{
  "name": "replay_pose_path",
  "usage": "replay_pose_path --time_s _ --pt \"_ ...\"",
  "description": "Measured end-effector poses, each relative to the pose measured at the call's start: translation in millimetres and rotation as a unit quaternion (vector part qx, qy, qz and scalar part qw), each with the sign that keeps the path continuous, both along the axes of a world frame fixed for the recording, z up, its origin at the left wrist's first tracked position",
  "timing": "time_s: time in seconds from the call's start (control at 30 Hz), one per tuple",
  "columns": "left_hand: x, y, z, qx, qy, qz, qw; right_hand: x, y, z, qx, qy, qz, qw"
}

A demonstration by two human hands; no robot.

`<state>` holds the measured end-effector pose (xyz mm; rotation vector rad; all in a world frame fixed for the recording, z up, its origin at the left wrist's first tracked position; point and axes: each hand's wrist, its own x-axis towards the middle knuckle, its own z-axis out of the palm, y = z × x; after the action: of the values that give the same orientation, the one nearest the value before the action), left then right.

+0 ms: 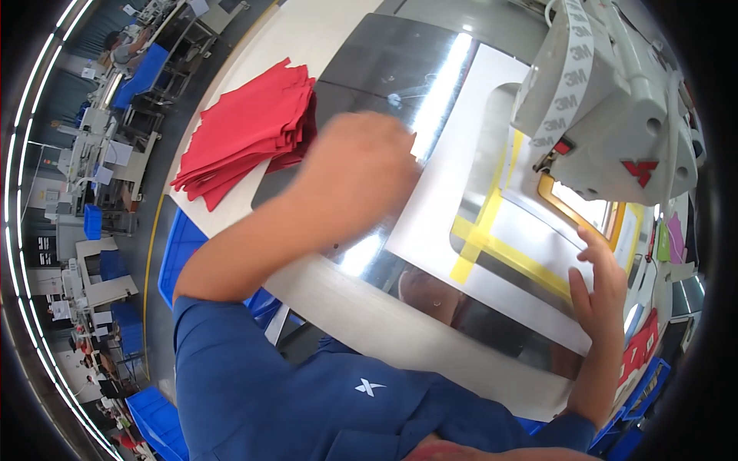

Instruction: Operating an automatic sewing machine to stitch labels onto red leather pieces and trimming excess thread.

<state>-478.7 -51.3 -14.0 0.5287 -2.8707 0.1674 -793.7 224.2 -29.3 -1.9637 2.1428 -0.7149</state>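
Note:
My left hand is over the shiny metal plate, beside a stack of red fabric pieces. It is blurred, with its fingers curled under; a small reddish tip shows past its far side, and what it holds is hidden. My right hand has its fingers apart, with the fingertips close to the near edge of an orange-yellow frame under the sewing machine head. Whether they touch the frame, I cannot tell. Yellow tape runs along the white sheet around a cutout.
Blue bins stand below the table's left edge. Red pieces with white marks lie at the right. Across the aisle are other workstations and a seated person.

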Motion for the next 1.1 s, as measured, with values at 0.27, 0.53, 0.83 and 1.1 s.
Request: replay_pose_path --time_s 0.27,0.53,0.83,1.1 --pt "170.6 -73.6 0.0 0.117 0.032 0.308 0.943 8.7 14.1 -11.2 -0.017 -0.010 -0.005 1.000" --pt "191.3 -106.2 -10.3 0.141 0.161 0.406 0.888 16.1 13.8 -9.8 -0.003 -0.040 0.010 0.999" --pt "126.7 -89.0 26.7 0.079 0.341 0.321 0.880 20.7 9.3 -5.5 0.010 -0.018 0.015 1.000" --pt "13.1 -3.0 -12.8 -0.146 0.124 -0.115 0.975 55.5 -30.4 15.2 0.002 0.105 0.131 0.986"
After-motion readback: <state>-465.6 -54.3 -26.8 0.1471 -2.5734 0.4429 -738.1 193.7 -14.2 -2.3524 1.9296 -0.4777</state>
